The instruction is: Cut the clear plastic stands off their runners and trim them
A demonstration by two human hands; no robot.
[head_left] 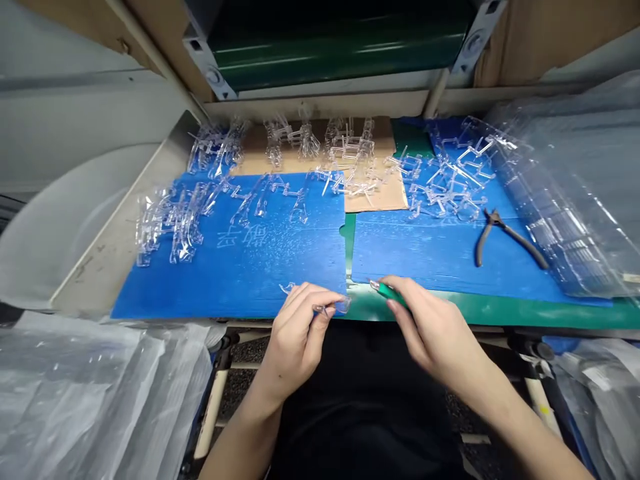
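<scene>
bare hands (297, 340), bare forearms (245, 427), plain black clothing (365, 400)

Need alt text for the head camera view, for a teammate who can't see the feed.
The left hand pinches a small clear plastic piece at the front edge of a blue corrugated plastic sheet, and the right hand holds a green-handled metal-tipped tool beside it. Many clear plastic parts lie in heaps behind, with dark-handled pliers at right.

No words can be read here. The blue board (225, 280) just past the left hand (295, 340) has pale marks (240, 235) like writing, but they are too faint to read. A label (597, 377) on a plastic bag (615, 427), off past the right hand (440, 327), is too blurry.
</scene>
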